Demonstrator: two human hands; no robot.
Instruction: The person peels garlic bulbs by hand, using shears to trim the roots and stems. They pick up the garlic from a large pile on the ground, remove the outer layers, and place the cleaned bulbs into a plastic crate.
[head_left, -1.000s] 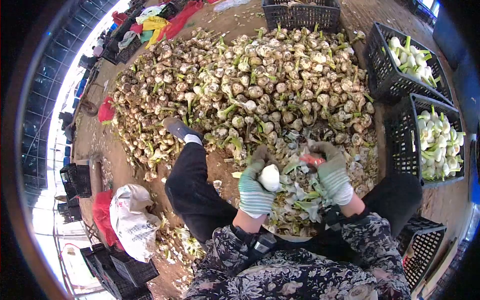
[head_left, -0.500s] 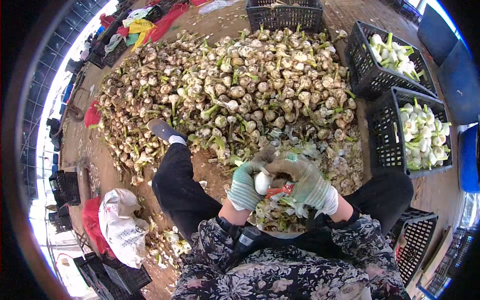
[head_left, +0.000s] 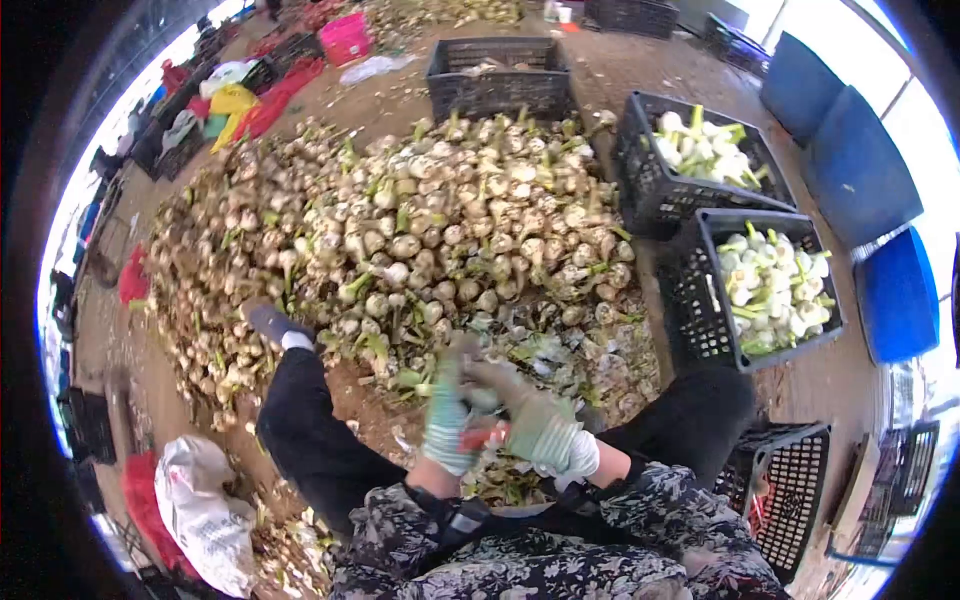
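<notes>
A second ago the hands were apart, a white bulb bare in the left palm; now the left hand (head_left: 447,420) and right hand (head_left: 545,428) meet at lower centre, blurred. The bulb is hidden between them; the right fingers close on the red-handled cutter (head_left: 481,437); the left fingers curl, but on what I cannot tell.

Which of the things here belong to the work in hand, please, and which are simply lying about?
In use:
- left hand and right hand, gloved
- red tool between them
- pile of dirty bulbs
- peelings
- near crate and far crate, both holding white bulbs

Lying about:
- white sack
- empty crate
- coloured cloths
- pink box
</notes>
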